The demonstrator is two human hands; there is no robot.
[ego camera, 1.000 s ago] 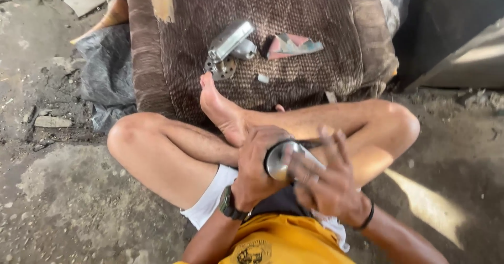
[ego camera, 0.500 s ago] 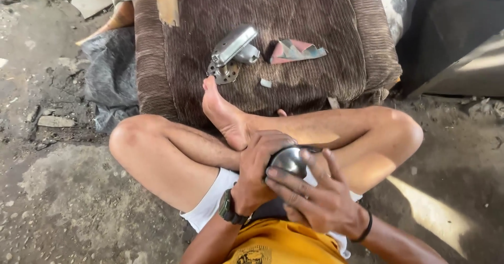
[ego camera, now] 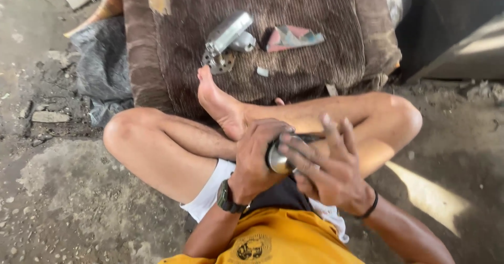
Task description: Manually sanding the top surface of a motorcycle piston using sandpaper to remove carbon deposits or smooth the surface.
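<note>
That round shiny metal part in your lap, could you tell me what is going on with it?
A person sits cross-legged on the ground, gripping a round metal part in the left hand. The right hand lies spread over its face, fingers on it. On the brown cushion ahead lie a grey metal bracket and a folded colourful scrap.

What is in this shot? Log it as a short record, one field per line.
setting: person seated cross-legged on rough concrete ground
left hand: grip wrapped around a shiny round metal part
right hand: fingers spread, laid over the same part
wrists: dark watch on left, black band on right
ahead: brown cushion under the bare foot
on cushion: grey metal bracket piece, folded reddish scrap, small pale bit
</note>
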